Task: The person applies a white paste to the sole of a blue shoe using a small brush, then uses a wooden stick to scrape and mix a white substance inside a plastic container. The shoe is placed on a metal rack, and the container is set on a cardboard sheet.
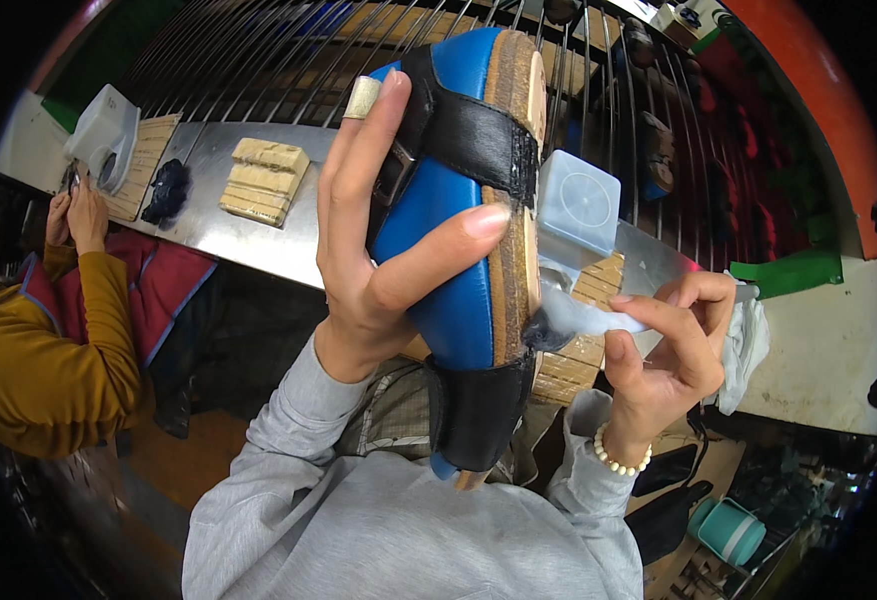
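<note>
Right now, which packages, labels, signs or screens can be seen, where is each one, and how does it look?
Translucent plastic box: on the metal bench, behind the blue sandal; squarish, pale, round mark on its side.
White plastic container: far left of the bench; tilted, boxy.
No labels, signs or screens are visible.

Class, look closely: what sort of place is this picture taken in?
Probably a shoe workshop. The left hand holds a blue sandal, the right hand wipes its sole edge with a white cloth, and sole stacks lie on the metal bench.
</note>
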The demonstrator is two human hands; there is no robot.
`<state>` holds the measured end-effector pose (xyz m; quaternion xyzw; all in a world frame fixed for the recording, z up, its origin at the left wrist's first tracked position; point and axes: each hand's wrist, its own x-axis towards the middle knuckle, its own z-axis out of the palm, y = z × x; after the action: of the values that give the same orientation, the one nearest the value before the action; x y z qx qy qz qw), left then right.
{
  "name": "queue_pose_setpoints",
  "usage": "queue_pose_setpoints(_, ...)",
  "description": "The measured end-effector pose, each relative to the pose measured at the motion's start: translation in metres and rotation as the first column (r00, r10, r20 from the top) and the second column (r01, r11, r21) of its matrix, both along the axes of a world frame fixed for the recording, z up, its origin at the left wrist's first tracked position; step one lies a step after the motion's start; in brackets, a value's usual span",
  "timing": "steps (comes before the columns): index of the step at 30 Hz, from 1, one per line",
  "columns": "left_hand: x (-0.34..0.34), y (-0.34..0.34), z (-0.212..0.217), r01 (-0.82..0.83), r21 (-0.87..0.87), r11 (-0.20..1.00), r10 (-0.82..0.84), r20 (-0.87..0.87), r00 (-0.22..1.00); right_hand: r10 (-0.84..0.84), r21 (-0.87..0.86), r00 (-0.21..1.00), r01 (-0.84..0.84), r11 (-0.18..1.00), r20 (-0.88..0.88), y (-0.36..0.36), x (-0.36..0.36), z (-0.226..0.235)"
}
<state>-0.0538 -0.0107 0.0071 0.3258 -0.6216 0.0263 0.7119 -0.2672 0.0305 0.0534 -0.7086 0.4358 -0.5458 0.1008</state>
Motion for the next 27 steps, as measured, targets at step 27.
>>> queue_pose_setpoints(27, 0.031, -0.006, -0.016, -0.037, 0.116, 0.993, 0.022, 0.123, 0.992, 0.091, 0.136, 0.993, -0.102, 0.986, 0.081, 0.011, -0.015, -0.019)
